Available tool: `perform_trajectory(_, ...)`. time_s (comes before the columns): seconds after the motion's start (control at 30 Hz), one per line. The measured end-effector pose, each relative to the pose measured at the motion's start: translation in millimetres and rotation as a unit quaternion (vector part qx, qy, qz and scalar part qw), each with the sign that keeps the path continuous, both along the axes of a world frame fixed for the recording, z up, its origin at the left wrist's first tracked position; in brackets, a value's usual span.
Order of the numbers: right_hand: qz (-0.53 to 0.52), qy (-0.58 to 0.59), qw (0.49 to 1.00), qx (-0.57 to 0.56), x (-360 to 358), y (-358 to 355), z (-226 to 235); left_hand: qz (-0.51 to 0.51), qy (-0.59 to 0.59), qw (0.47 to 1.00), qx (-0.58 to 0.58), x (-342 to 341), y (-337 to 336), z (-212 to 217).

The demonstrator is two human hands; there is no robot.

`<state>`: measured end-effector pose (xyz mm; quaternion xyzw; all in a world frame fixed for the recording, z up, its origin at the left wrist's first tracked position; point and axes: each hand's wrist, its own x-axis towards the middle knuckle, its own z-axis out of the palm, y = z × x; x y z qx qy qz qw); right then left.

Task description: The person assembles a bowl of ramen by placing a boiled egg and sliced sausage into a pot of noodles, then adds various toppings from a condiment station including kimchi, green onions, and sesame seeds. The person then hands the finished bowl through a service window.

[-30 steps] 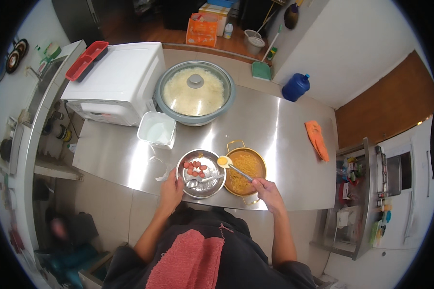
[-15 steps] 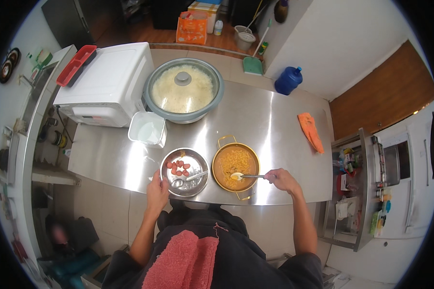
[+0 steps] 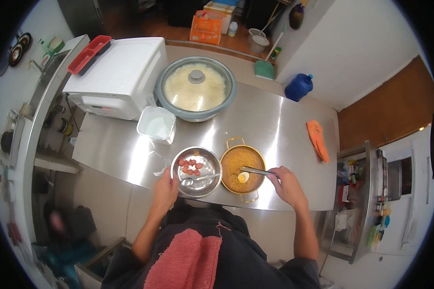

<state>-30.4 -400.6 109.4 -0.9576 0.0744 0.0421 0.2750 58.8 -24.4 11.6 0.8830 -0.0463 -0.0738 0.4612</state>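
My left hand (image 3: 166, 190) grips the near-left rim of a round steel bowl (image 3: 197, 192). Inside are several pieces of sliced sausage (image 3: 190, 166) and a metal spoon (image 3: 188, 182). To its right stands a gold two-handled pot (image 3: 222, 180) of noodles in orange-brown broth (image 3: 241, 156). A halved boiled egg (image 3: 244, 177) lies on the noodles, yolk up, toward the near side. My right hand (image 3: 288, 185) is closed around metal tongs (image 3: 258, 170). Their tips are over the noodles just above the egg, and whether they touch anything is unclear.
Behind the bowl are a white square container (image 3: 157, 124) and a large lidded rice cooker (image 3: 196, 108). A white oven-like appliance (image 3: 123, 58) carries a red tray (image 3: 89, 54). An orange cloth (image 3: 317, 140) lies at the table's right, near an open drawer (image 3: 354, 202).
The tongs' tips have come away from the egg half, which now rests on the noodles. My left hand stays at the bowl. The whole view has shifted slightly.
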Motion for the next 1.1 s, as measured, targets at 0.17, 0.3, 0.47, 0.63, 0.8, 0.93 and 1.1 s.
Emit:
perform_trajectory(0.17,0.037,-0.088,0.993,0.074,12.4,54.5,-3.5,-0.022,0.007,1.000,-0.014,-0.8,-9.5,11.0)
perform_trajectory(0.3,0.093,-0.101,0.990,0.028,21.7,70.8,-18.8,-0.050,0.009,0.999,-0.004,-1.1,-15.0,20.1)
perform_trajectory(0.47,0.112,-0.089,0.989,0.026,26.1,63.7,-29.4,-0.066,0.010,0.998,0.003,-0.3,-18.0,16.0)
perform_trajectory(0.63,0.038,-0.142,0.987,0.067,15.1,44.7,-33.9,-0.034,-0.021,0.999,0.003,2.1,-10.3,-3.1)
perform_trajectory(0.8,-0.025,-0.088,0.995,0.041,-15.1,21.4,-49.4,0.001,-0.013,1.000,0.023,8.4,14.4,-7.2)
perform_trajectory(0.93,0.000,-0.039,0.998,0.039,-36.9,17.0,-65.1,0.014,-0.023,0.998,0.059,11.2,24.4,-1.6)
perform_trajectory(1.1,-0.028,-0.050,0.997,0.046,-37.4,19.1,-52.0,-0.006,-0.002,0.999,0.032,15.5,19.6,2.4)
